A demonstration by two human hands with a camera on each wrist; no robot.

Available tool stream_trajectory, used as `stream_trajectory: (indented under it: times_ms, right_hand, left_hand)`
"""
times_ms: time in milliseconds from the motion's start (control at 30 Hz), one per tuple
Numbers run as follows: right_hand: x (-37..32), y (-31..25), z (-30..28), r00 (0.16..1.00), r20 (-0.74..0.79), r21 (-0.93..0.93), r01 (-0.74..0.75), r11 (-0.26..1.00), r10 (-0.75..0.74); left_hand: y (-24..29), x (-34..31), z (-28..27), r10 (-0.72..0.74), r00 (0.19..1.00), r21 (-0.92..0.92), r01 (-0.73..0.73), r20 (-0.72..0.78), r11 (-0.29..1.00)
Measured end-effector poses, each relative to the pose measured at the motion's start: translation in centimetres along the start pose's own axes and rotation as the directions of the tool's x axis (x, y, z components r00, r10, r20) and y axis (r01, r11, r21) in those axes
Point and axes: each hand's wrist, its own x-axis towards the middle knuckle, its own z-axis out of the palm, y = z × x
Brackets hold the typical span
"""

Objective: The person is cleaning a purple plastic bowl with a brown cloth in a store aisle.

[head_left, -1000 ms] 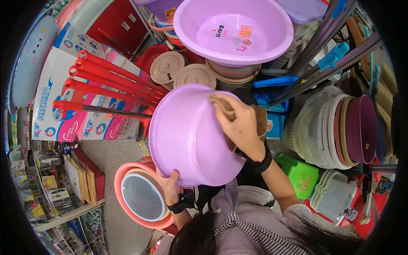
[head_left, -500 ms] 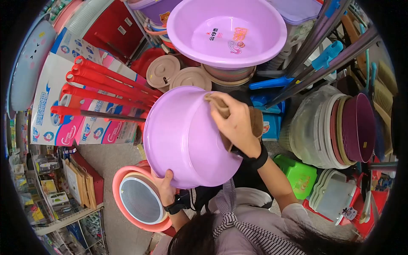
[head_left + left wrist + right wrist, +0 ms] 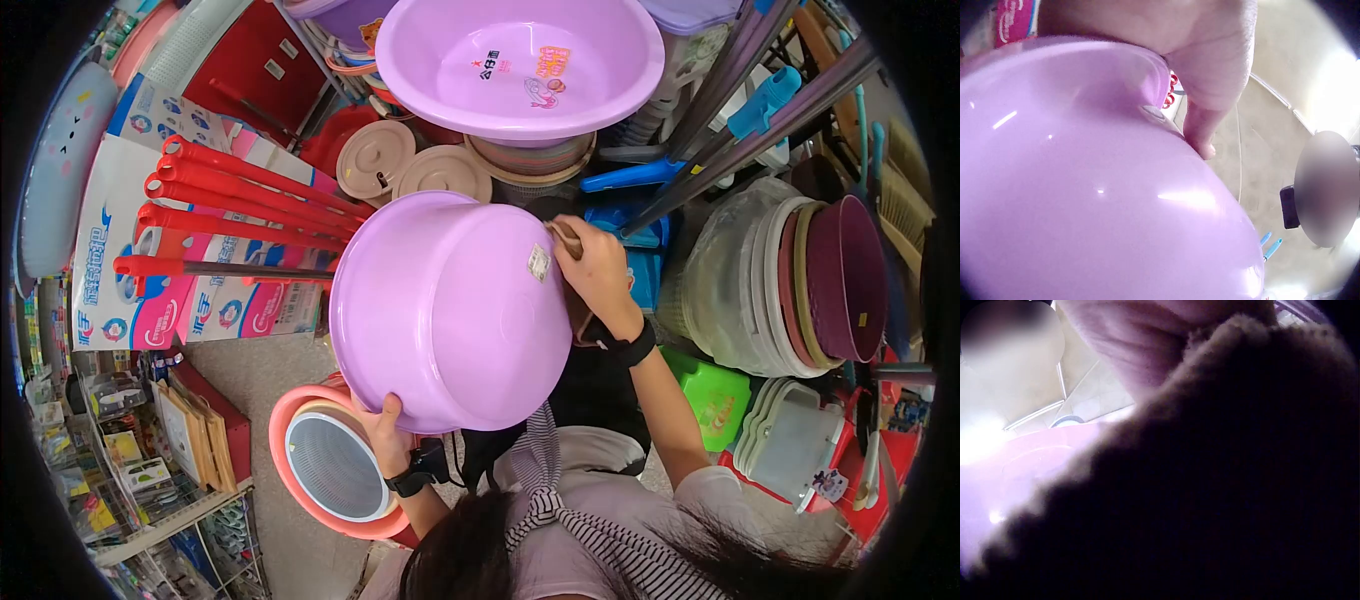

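Note:
A light purple plastic basin (image 3: 430, 310) is held tilted in front of the body, its outside and base facing up and to the right. My left hand (image 3: 387, 435) grips its rim at the lower left, thumb on the outer wall; the left wrist view shows the same hand (image 3: 1210, 69) over the rim. At the base's right edge, beside a small pale sticker (image 3: 538, 262), my right hand (image 3: 603, 275) pinches a brown cloth (image 3: 568, 240). That fuzzy cloth (image 3: 1210, 487) fills most of the right wrist view, dark and close.
A larger purple basin (image 3: 520, 110) rests on a stack ahead. Red mop handles (image 3: 245, 215) jut in from the left, metal poles (image 3: 740, 130) from the right. Nested tubs (image 3: 800, 290) stand at right, a pink basin (image 3: 285, 470) with a grey basket (image 3: 335, 465) at lower left.
My right hand has moved right with the cloth, from the basin's side to the edge of its base. The sticker has come into view. The left hand keeps its grip on the rim.

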Motion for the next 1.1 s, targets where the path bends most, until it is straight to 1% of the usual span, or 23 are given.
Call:
stream_trajectory:
  times_ms: [33,100,167,200,267,300,367,400,433,500,533,600,633,733,767,833,867,1000,1067,1100]
  right_hand:
    - [-0.6,0.3,-0.1,1.000,0.010,-0.033,-0.017,0.999,0.017]
    - [-0.9,0.3,-0.3,0.999,0.003,-0.018,-0.046,0.999,0.046]
    - [-0.4,-0.9,-0.4,0.996,-0.015,0.078,-0.081,0.994,0.083]
    - [-0.1,-2.1,-0.6,0.996,-0.016,0.082,-0.087,0.993,0.089]
    - [0.9,-4.9,-0.9,0.998,-0.056,0.169,-0.014,0.985,0.024]
    - [1.2,-5.6,-0.5,0.998,-0.057,0.172,-0.017,0.985,0.027]
    - [1.5,-6.7,0.3,0.986,-0.088,0.187,0.153,0.970,-0.138]
    - [1.5,-6.9,0.6,0.982,-0.081,0.135,0.183,0.974,-0.173]
    - [1.6,-6.8,0.7,0.982,-0.081,0.137,0.182,0.974,-0.173]
    - [1.6,-6.7,0.7,0.990,-0.051,0.205,0.140,0.969,-0.132]
    - [1.4,-6.3,0.7,0.990,-0.050,0.205,0.139,0.969,-0.132]
    - [0.5,-4.6,0.5,0.993,-0.054,0.108,0.114,0.988,-0.109]
    - [0.0,-3.6,0.4,0.993,-0.053,0.107,0.114,0.988,-0.109]
    - [-1.8,-0.2,-0.2,0.999,-0.031,-0.010,0.045,0.999,-0.045]
    - [-2.5,0.7,-0.4,0.999,-0.031,-0.014,0.044,0.999,-0.045]
    - [-4.1,1.9,-0.6,0.998,0.033,-0.050,-0.050,0.997,0.052]
    - [-4.8,2.3,-0.3,0.998,0.021,-0.059,-0.063,0.996,0.065]
    - [-4.3,1.2,-0.6,0.997,-0.001,-0.026,-0.081,0.996,0.081]
    - [-3.3,0.1,-0.5,0.998,-0.053,0.048,-0.030,0.998,0.033]
    - [-2.8,-0.4,-0.4,0.998,-0.054,0.051,-0.030,0.998,0.032]
  left_hand:
    - [0.0,0.0,0.0,-0.001,1.000,-0.003,0.001,0.001,1.000]
    - [0.3,-0.2,0.4,-0.049,0.996,-0.061,0.045,-0.070,0.997]
    - [0.4,-0.3,0.8,-0.059,0.996,-0.065,0.055,-0.066,0.996]
    - [0.6,-0.3,0.9,-0.069,0.996,-0.063,0.065,-0.061,0.996]
    - [0.7,-0.2,1.2,-0.056,0.997,-0.042,0.053,-0.052,0.998]
    - [0.7,-0.3,1.3,-0.046,0.998,-0.031,0.044,-0.046,0.999]
    - [0.8,-0.1,1.2,-0.052,0.998,-0.035,0.050,-0.041,0.998]
    - [0.8,0.0,1.1,-0.060,0.998,-0.043,0.058,-0.036,0.997]
    - [0.6,0.0,1.0,-0.059,0.998,-0.041,0.058,-0.037,0.997]
    - [0.4,-0.1,0.5,-0.062,0.996,-0.039,0.059,-0.061,0.997]
    - [0.3,-0.1,0.3,-0.062,0.996,-0.038,0.059,-0.062,0.997]
    - [0.3,0.0,-0.1,-0.054,0.997,-0.014,0.054,-0.051,0.998]
    - [0.4,0.0,-0.1,-0.055,0.997,-0.014,0.055,-0.051,0.998]
    - [0.3,0.0,-0.2,-0.043,0.996,-0.015,0.042,-0.082,0.999]
    - [0.2,0.0,-0.4,-0.037,0.996,-0.009,0.036,-0.079,0.999]
    - [0.1,0.1,-0.7,-0.032,0.997,-0.006,0.032,-0.076,0.999]
    - [0.2,0.2,-0.8,-0.028,0.998,-0.001,0.028,-0.063,1.000]
    - [0.5,0.2,-0.3,-0.045,0.998,-0.016,0.044,-0.046,0.999]
    - [0.2,0.2,-0.4,-0.038,0.998,-0.010,0.038,-0.045,0.999]
    - [0.1,0.1,-0.5,-0.033,0.998,-0.006,0.033,-0.045,0.999]
